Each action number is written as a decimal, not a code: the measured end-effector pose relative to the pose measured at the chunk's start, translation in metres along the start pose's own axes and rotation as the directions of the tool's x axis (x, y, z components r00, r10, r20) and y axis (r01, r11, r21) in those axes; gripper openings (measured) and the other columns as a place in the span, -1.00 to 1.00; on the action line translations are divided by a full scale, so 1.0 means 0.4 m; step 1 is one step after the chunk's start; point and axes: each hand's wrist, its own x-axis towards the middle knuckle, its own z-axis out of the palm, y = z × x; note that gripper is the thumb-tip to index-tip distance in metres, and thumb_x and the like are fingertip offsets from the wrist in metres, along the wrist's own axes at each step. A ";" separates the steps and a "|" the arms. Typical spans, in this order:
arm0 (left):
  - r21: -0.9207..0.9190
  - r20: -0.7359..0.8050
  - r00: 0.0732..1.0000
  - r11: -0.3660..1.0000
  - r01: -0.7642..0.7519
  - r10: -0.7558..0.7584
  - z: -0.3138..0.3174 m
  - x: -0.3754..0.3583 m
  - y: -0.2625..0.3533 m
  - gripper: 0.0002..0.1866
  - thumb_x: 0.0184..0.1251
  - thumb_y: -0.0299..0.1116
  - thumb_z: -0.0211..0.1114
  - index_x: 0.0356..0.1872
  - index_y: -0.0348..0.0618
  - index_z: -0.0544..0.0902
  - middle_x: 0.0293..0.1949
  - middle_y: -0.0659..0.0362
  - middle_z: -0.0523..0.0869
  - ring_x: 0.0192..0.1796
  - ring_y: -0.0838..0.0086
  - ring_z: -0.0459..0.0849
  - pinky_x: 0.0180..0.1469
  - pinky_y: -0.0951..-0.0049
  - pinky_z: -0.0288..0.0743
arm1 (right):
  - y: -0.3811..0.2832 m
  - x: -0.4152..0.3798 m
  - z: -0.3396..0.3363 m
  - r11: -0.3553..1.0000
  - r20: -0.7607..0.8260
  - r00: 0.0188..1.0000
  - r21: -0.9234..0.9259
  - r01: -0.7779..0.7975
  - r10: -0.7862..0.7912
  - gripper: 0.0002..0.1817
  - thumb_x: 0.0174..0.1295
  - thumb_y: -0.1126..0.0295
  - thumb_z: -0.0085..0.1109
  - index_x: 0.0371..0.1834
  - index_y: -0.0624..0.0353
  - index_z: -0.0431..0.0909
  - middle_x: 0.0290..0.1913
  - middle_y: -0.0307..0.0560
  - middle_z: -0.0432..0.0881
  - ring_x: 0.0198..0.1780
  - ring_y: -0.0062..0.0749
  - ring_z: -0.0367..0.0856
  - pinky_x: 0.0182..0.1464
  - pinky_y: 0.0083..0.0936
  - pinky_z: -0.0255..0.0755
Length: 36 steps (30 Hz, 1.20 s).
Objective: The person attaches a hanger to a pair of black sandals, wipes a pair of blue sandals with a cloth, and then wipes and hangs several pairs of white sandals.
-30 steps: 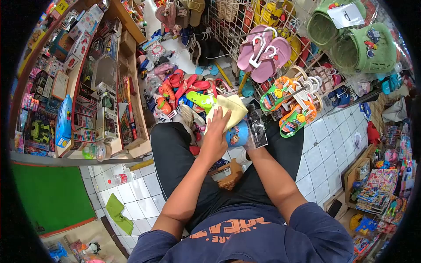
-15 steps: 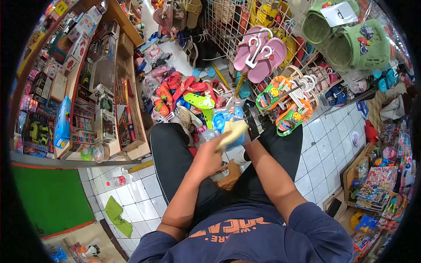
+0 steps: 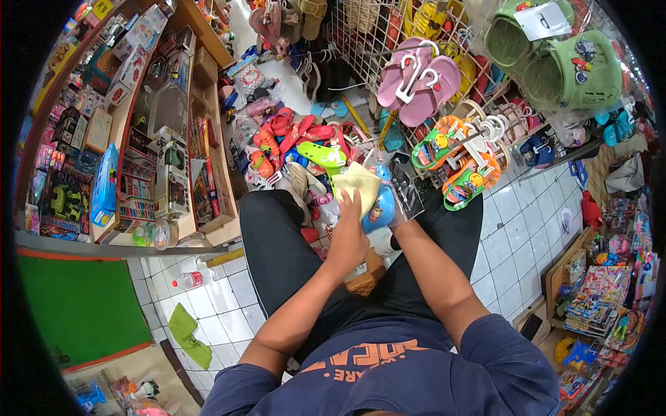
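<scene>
My left hand point(image 3: 349, 232) grips a pale yellow cloth point(image 3: 359, 186), its fingers closed on the lower edge. The cloth lies against a pair of blue clogs point(image 3: 379, 210) in clear plastic with a dark printed part, covering some of them. My right hand point(image 3: 404, 229) is at the lower right of this package and holds it; most of its fingers are hidden behind it. Just beyond the cloth, a lime green clog point(image 3: 322, 154) rests on a heap of children's shoes, with red clogs point(image 3: 300, 133) beside it.
A wire rack point(image 3: 361, 35) at front right carries pink slippers point(image 3: 420, 83), orange-green sandals point(image 3: 472, 182) and bagged green clogs point(image 3: 576, 69). Wooden toy shelves point(image 3: 211, 208) stand at left. A plastic bottle point(image 3: 191, 279) and a green cloth point(image 3: 187, 336) lie on the tiled floor point(image 3: 232, 305).
My left hand has moved forward with the yellow cloth, which now spreads flatter over the blue clogs. The plastic around the clogs shows more at the right. The view has shifted slightly.
</scene>
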 end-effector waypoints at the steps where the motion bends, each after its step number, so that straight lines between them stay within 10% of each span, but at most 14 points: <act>1: 0.016 -0.025 1.000 1.000 -0.015 0.016 0.005 -0.008 0.010 -0.26 0.12 -0.76 -0.06 0.44 -0.30 0.13 0.32 -0.47 0.25 0.39 -0.22 0.27 0.39 0.20 0.18 | 0.000 0.009 -0.023 1.000 0.001 1.000 0.002 -0.003 0.003 -0.55 0.44 0.07 -0.19 0.13 0.18 0.47 -0.02 0.01 0.62 -0.07 -0.21 0.66 0.06 -0.18 0.56; 4: -0.180 0.282 0.913 0.918 0.352 -0.295 -0.095 0.039 0.005 -0.36 0.18 -0.68 0.06 0.37 -0.38 0.24 0.18 -0.31 0.50 0.16 -0.08 0.56 0.21 0.16 0.42 | -0.005 0.035 -0.057 0.996 0.008 0.999 -0.079 0.047 -0.047 -0.53 0.44 0.05 -0.20 0.12 0.17 0.48 -0.03 0.01 0.62 -0.08 -0.20 0.66 0.05 -0.18 0.57; 7: -0.763 0.311 0.805 0.372 0.528 -0.505 -0.180 0.073 -0.044 -0.50 0.40 -0.51 -0.02 0.38 -0.26 0.31 0.04 0.06 0.61 0.01 0.39 0.63 0.07 0.41 0.51 | -0.011 0.040 -0.079 0.982 0.012 0.994 -0.158 0.106 -0.105 -0.52 0.43 0.02 -0.20 0.12 0.16 0.48 -0.04 0.00 0.63 -0.10 -0.19 0.67 0.03 -0.19 0.57; 11: -0.554 -0.005 0.883 0.737 0.388 -0.469 -0.160 0.093 -0.046 -0.47 0.41 -0.54 -0.05 0.42 -0.23 0.25 0.17 -0.05 0.53 0.14 0.29 0.55 0.23 0.37 0.38 | -0.010 0.003 -0.018 0.972 0.024 0.995 -0.213 0.097 -0.094 -0.45 0.38 -0.09 -0.19 0.12 0.11 0.50 -0.07 -0.03 0.65 -0.13 -0.21 0.67 -0.03 -0.25 0.58; 13: -0.366 0.107 0.910 0.835 0.411 -0.401 -0.112 0.097 -0.043 -0.40 0.32 -0.61 0.00 0.42 -0.22 0.24 0.29 -0.22 0.41 0.32 0.09 0.42 0.36 0.28 0.25 | 0.035 -0.010 0.048 0.908 -0.080 0.969 -0.374 0.187 -0.232 -0.41 0.34 -0.16 -0.17 0.10 0.10 0.51 -0.11 -0.05 0.66 -0.16 -0.24 0.68 -0.10 -0.24 0.60; 15: 0.022 -0.017 1.000 1.000 -0.009 0.009 -0.025 0.064 -0.058 -0.31 0.16 -0.71 0.01 0.42 -0.24 0.23 0.38 -0.35 0.22 0.48 -0.14 0.12 0.46 0.12 0.05 | 0.064 -0.080 0.160 0.852 -0.250 0.921 -0.504 0.141 -0.300 -0.36 0.37 -0.14 -0.30 0.21 0.13 0.46 0.00 -0.02 0.65 -0.03 -0.21 0.67 0.07 -0.24 0.55; 16: -0.089 0.035 0.997 0.994 0.069 -0.066 -0.004 0.057 -0.051 -0.23 0.02 -0.77 -0.01 0.41 -0.27 0.22 0.43 -0.37 0.07 0.51 -0.26 -0.11 0.50 0.02 -0.11 | 0.061 -0.052 0.110 0.917 -0.226 0.936 -0.357 0.179 -0.271 -0.34 0.38 -0.15 -0.32 0.25 0.12 0.44 0.08 0.02 0.60 0.05 -0.16 0.63 0.15 -0.19 0.49; 19: -0.046 0.108 0.992 0.996 0.073 -0.068 -0.001 0.038 -0.002 -0.22 0.01 -0.78 -0.03 0.42 -0.32 0.19 0.42 -0.41 0.07 0.49 -0.27 -0.05 0.48 0.00 -0.04 | 0.057 -0.035 0.001 0.984 -0.148 0.973 -0.042 0.171 -0.175 -0.32 0.40 -0.17 -0.35 0.40 0.04 0.29 0.32 0.15 0.39 0.29 0.01 0.43 0.35 -0.02 0.29; 21: -0.041 0.121 0.990 0.996 0.077 -0.072 -0.007 0.017 0.022 -0.22 0.02 -0.78 -0.03 0.42 -0.32 0.18 0.41 -0.42 0.09 0.48 -0.27 -0.01 0.47 0.04 0.00 | 0.043 0.033 -0.116 0.953 0.463 0.886 0.277 -0.123 -0.020 -0.33 0.40 -0.17 -0.32 0.37 0.07 0.31 0.28 0.17 0.42 0.24 0.03 0.47 0.32 0.02 0.31; 24: -0.056 0.163 0.983 0.994 0.090 -0.080 -0.032 0.007 0.033 -0.23 0.04 -0.78 -0.02 0.42 -0.32 0.17 0.39 -0.43 0.14 0.46 -0.26 0.08 0.45 0.11 0.08 | 0.057 0.071 -0.128 0.993 0.043 0.993 0.059 0.107 -0.109 -0.35 0.37 -0.18 -0.27 0.23 0.10 0.43 0.12 0.15 0.55 0.06 0.04 0.57 0.16 0.04 0.45; 27: -0.081 0.176 0.981 0.992 0.100 -0.084 -0.067 0.001 0.030 -0.30 0.12 -0.75 -0.02 0.40 -0.27 0.26 0.28 -0.44 0.33 0.38 -0.15 0.33 0.37 0.27 0.23 | 0.033 0.048 -0.135 0.969 0.251 0.966 0.214 -0.123 0.067 -0.39 0.34 -0.18 -0.21 0.06 0.12 0.52 -0.07 0.08 0.64 -0.12 0.02 0.64 -0.02 0.01 0.55; 29: -0.306 0.321 0.931 0.911 0.277 -0.175 -0.093 0.004 0.020 -0.38 0.21 -0.72 -0.02 0.36 -0.21 0.36 0.17 -0.34 0.51 0.28 0.09 0.51 0.27 0.38 0.31 | 0.028 0.070 -0.146 1.000 0.012 1.000 0.008 0.020 -0.020 -0.38 0.28 -0.24 -0.15 -0.03 0.11 0.55 -0.18 0.03 0.67 -0.22 -0.03 0.66 -0.13 -0.06 0.59; 33: -0.498 0.044 0.946 0.814 0.298 -0.320 -0.146 0.042 -0.024 -0.44 0.32 -0.66 -0.03 0.38 -0.19 0.35 -0.04 0.01 0.65 -0.33 0.54 0.55 -0.26 0.52 0.45 | -0.017 0.075 -0.087 0.999 0.059 0.997 -0.006 0.040 -0.039 -0.41 0.32 -0.18 -0.16 0.02 0.11 0.53 -0.12 0.02 0.65 -0.16 -0.06 0.64 -0.07 -0.10 0.57; 36: -0.400 -0.141 0.932 0.880 0.255 -0.334 -0.156 0.061 -0.073 -0.38 0.25 -0.71 -0.06 0.40 -0.21 0.30 0.09 -0.11 0.63 -0.11 0.24 0.70 -0.04 0.33 0.52 | -0.002 0.050 -0.065 0.999 0.097 0.994 -0.013 0.048 -0.046 -0.43 0.34 -0.14 -0.16 0.06 0.12 0.51 -0.07 0.02 0.64 -0.12 -0.09 0.63 -0.03 -0.12 0.56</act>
